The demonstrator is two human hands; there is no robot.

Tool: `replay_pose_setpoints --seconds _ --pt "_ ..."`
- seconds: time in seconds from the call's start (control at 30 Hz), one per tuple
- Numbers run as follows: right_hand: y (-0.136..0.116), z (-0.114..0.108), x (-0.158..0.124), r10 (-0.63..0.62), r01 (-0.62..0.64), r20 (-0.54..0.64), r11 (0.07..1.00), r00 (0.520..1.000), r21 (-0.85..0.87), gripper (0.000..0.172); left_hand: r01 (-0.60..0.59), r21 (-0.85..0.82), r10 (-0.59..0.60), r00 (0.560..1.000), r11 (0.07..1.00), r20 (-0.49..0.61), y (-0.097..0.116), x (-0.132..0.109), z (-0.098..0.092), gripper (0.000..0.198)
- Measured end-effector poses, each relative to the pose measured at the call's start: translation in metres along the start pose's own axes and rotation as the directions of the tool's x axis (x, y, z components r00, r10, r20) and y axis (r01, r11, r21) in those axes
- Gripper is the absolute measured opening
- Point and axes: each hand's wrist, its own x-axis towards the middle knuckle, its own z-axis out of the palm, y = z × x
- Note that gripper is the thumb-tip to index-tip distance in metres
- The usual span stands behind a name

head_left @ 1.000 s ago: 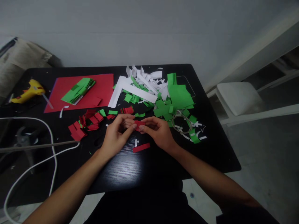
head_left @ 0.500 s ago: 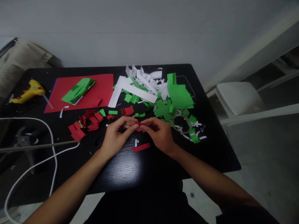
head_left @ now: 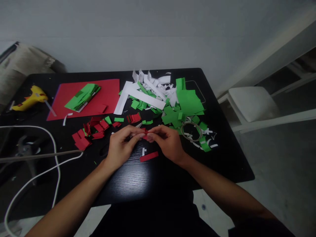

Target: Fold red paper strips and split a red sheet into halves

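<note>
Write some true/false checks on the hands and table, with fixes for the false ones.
1. The left hand and right hand both grip a red piece. True.
2. The glue gun is green. False: the glue gun is yellow.
3. The green stack lies on the red sheet. True.
4. The ring lies left of the left hand. False: the ring lies right of the right hand.

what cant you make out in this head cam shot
All in the head view:
Red paper: full shape, mostly covered by fingers of the left hand and right hand.
White cord: where it leads, cut off by the left edge.
Dark thing at left: too dim and blurred to name.
</note>
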Motion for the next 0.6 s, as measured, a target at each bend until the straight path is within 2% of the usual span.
replay_pose_setpoints --seconds 0.23,0.33,0.47,0.6 --pt "0.0009 -0.0011 -0.0017 -0.015 0.023 0.069 0.994 0.998 -0.105 0.017 0.044 -0.029 -0.043 0.998 0.999 0.056 -0.0027 0.0039 -0.0023 0.009" --pt "0.0021 -0.0007 -0.0013 0.013 -0.008 0.098 0.999 0.995 -0.053 0.019 0.054 -0.04 -0.051 0.996 0.998 0.066 -0.0024 0.0046 -0.0026 0.012" --pt "0.0031 -0.0006 0.0016 0.062 -0.063 0.071 0.998 0.996 0.003 0.028 0.061 -0.062 -0.056 0.995 0.996 0.076 -0.0029 0.0043 -0.0003 0.018" --pt "0.0027 -0.001 0.0026 0.074 -0.074 0.047 0.997 0.996 0.004 0.03 0.118 -0.108 -0.11 0.991 0.987 0.076 -0.0048 0.0047 0.0021 0.025"
